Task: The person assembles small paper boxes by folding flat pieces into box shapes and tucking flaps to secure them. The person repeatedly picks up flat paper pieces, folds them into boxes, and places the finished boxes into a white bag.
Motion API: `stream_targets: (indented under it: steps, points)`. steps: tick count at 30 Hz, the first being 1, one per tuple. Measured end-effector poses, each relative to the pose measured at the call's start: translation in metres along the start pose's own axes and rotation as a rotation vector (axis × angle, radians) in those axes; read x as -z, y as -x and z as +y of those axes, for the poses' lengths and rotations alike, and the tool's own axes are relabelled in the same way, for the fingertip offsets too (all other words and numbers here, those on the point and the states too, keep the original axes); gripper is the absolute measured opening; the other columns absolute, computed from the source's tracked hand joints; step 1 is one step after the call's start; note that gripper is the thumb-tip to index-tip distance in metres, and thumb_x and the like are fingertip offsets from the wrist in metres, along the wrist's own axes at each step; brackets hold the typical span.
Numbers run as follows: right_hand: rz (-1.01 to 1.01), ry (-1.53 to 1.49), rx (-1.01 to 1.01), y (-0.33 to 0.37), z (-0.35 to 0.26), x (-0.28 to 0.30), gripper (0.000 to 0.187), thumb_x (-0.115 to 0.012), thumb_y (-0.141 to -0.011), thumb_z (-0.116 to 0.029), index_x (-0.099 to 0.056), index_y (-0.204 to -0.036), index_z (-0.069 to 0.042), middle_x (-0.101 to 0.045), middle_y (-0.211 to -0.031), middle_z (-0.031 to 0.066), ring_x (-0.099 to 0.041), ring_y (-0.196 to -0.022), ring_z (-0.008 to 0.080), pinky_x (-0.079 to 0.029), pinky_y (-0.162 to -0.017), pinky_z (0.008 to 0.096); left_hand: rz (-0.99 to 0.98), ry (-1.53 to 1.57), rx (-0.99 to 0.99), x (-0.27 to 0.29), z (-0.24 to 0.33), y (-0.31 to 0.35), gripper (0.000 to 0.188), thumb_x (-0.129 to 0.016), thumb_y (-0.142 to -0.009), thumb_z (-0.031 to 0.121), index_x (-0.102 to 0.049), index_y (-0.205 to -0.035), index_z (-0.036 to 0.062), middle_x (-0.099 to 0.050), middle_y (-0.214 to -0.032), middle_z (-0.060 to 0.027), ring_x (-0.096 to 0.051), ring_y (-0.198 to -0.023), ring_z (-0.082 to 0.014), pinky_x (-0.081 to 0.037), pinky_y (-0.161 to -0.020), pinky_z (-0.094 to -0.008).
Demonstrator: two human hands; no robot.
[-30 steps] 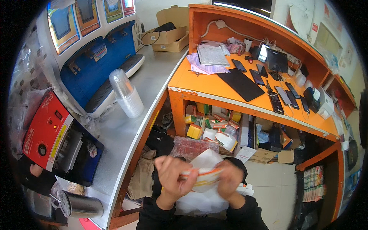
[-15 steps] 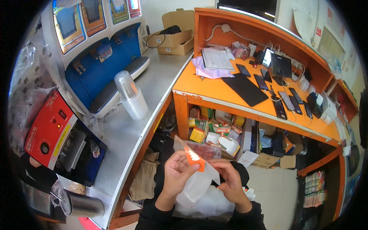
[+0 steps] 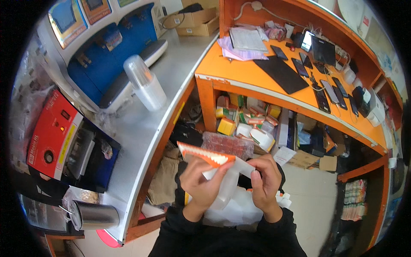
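Observation:
My left hand [image 3: 201,182] is closed on an orange-and-white paper carton [image 3: 205,154], its thumb pressed to the orange printed side. The carton is partly folded, with a white panel reaching across to the right. My right hand [image 3: 266,182] pinches that white panel's right end between thumb and bent fingers. Both hands are above my lap, where a pile of white, paper-like pieces [image 3: 239,210] lies. Part of the carton's underside is hidden behind my left hand.
On the left, a metal counter [image 3: 128,158] carries a stack of clear plastic cups [image 3: 147,90], a red sealing machine [image 3: 53,132] and a steel jug [image 3: 95,214]. Ahead, an orange desk [image 3: 239,73] holds several phones and papers. Colourful cartons [image 3: 252,118] are heaped beneath it.
The carton has tilted from upright to nearly level, its orange side now spreading leftward. My right hand has turned and closed on the white panel. The head view has shifted slightly downward.

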State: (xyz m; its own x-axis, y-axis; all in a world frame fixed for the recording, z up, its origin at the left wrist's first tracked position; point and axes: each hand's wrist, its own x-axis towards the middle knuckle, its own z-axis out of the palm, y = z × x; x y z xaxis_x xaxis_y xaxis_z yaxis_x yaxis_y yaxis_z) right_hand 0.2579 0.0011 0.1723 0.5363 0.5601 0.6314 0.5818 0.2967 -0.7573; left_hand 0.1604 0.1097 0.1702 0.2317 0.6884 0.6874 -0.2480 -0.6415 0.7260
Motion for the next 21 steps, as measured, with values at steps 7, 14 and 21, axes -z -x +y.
stream_targets:
  steps: [7,14,21]
  points:
    - [0.091,0.042,0.058,-0.012,-0.002,-0.008,0.015,-0.068,-0.077,-0.005,-0.061,-0.089,-0.001,-0.06,-0.082,0.0106,-0.057,-0.071,0.0202,-0.046,-0.064,0.0275,0.025,0.002,-0.056,-0.008,-0.005,0.002,0.021,-0.078,-0.063,-0.005,-0.065,-0.078,0.0007,-0.065,-0.079,-0.0094,-0.061,-0.071,-0.0169,-0.045,-0.064,-0.025]
    - [0.08,-0.011,-0.023,-0.001,0.008,-0.01,0.012,-0.071,-0.074,-0.005,-0.063,-0.082,-0.001,-0.06,-0.078,0.01,-0.059,-0.072,0.0192,-0.046,-0.065,0.0275,0.012,0.002,0.021,-0.007,-0.011,0.001,0.022,-0.076,-0.064,-0.008,-0.062,-0.079,-0.0009,-0.064,-0.081,-0.0089,-0.059,-0.073,-0.0165,-0.045,-0.066,-0.0258]
    - [0.305,-0.209,-0.161,0.005,0.014,-0.005,0.013,-0.072,-0.07,0.004,-0.06,-0.074,0.0,-0.058,-0.079,0.0094,-0.056,-0.076,0.0162,-0.05,-0.084,0.0364,-0.266,-0.065,0.021,-0.01,0.004,0.021,0.017,-0.071,-0.07,-0.004,-0.065,-0.086,-0.0022,-0.065,-0.084,-0.0118,-0.061,-0.073,-0.0236,-0.047,-0.064,-0.0298]
